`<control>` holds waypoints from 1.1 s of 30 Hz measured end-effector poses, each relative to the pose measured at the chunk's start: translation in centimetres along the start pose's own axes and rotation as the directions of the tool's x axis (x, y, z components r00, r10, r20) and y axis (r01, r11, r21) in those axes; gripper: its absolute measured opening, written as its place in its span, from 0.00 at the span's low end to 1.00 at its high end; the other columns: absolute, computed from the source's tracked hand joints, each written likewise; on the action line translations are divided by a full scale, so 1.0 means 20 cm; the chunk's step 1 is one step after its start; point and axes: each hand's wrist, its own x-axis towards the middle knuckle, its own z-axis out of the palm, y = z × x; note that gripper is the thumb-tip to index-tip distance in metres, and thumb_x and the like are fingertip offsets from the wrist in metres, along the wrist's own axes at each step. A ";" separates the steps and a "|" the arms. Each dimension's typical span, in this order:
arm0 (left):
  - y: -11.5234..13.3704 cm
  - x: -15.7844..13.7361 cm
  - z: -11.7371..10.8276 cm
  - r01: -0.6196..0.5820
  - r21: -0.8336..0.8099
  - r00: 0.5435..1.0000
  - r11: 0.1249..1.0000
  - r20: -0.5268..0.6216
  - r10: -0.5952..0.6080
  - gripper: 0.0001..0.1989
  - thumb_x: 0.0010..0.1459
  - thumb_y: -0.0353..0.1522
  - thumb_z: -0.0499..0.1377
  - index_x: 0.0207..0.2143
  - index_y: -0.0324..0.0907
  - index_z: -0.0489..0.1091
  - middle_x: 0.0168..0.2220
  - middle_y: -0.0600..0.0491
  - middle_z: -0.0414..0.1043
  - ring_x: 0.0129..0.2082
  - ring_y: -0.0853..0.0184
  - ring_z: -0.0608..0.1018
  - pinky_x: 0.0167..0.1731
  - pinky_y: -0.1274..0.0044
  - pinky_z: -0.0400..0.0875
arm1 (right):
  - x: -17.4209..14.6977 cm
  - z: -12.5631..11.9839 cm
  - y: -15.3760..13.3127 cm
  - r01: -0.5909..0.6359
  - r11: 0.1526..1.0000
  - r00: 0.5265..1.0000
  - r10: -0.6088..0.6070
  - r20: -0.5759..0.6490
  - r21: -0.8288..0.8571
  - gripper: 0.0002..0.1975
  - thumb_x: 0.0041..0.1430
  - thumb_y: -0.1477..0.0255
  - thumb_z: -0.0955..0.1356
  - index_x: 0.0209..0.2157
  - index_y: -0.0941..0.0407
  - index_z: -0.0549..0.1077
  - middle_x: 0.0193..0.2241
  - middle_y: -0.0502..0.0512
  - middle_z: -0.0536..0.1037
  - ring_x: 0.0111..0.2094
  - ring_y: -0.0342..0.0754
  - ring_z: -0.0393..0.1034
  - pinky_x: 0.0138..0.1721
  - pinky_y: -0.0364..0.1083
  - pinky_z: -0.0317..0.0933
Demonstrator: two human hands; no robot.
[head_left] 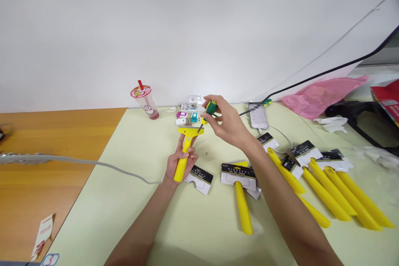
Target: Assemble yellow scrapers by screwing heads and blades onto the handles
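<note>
My left hand (pixel 181 161) is closed around the handle of a yellow scraper (pixel 186 149), its wide head pointing away from me. In my right hand (pixel 225 119) is a short screwdriver with a green and yellow handle (pixel 212 108), pinched between thumb and fingers. The screwdriver's tip meets the right side of the scraper head, near a screw; whether it sits in the screw is too small to tell. Just beneath my left hand lies a black and white card (pixel 201 179). Another yellow scraper (pixel 243 210) with its card sleeve lies between my forearms.
Several carded yellow scrapers (pixel 330 191) lie at the right. A drink cup with a straw (pixel 146 102) stands near the wall, beside a power strip (pixel 190 105). A phone (pixel 258 116) and a pink bag (pixel 318 97) are at the back right. A grey cable (pixel 118 169) crosses the left side.
</note>
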 end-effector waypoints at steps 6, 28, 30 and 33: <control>0.00 0.00 0.01 0.000 -0.014 1.000 1.000 0.007 0.000 0.50 0.46 0.17 0.63 0.69 0.63 0.70 0.72 0.51 0.68 0.35 0.76 0.74 0.38 0.79 0.70 | 0.00 -0.02 -0.01 0.005 1.000 1.000 -0.005 0.000 0.003 0.20 0.75 0.62 0.71 0.64 0.49 0.70 0.54 0.60 0.79 0.48 0.55 0.78 0.40 0.53 0.83; 0.00 0.00 0.00 0.006 -0.003 1.000 1.000 0.016 -0.006 0.50 0.46 0.17 0.63 0.68 0.63 0.70 0.72 0.51 0.69 0.35 0.77 0.75 0.38 0.79 0.71 | 0.01 -0.03 -0.03 0.021 0.995 0.999 -0.017 0.041 -0.095 0.17 0.78 0.58 0.68 0.61 0.49 0.70 0.49 0.59 0.81 0.43 0.53 0.78 0.41 0.53 0.80; 0.00 0.01 0.00 0.008 -0.018 1.000 1.000 0.016 -0.008 0.49 0.47 0.16 0.63 0.68 0.62 0.70 0.71 0.50 0.70 0.35 0.77 0.75 0.38 0.79 0.71 | 0.01 -0.02 -0.02 0.028 0.997 0.998 -0.023 0.064 -0.072 0.18 0.79 0.61 0.67 0.64 0.49 0.68 0.52 0.61 0.79 0.47 0.55 0.78 0.44 0.54 0.80; 0.00 0.01 -0.01 0.007 -0.008 1.000 1.000 0.008 -0.007 0.49 0.47 0.17 0.63 0.68 0.63 0.71 0.71 0.51 0.70 0.35 0.77 0.75 0.39 0.79 0.71 | -0.01 -0.02 -0.02 0.042 0.998 0.994 -0.038 0.099 -0.037 0.21 0.79 0.65 0.65 0.68 0.49 0.63 0.58 0.64 0.76 0.54 0.57 0.77 0.51 0.58 0.80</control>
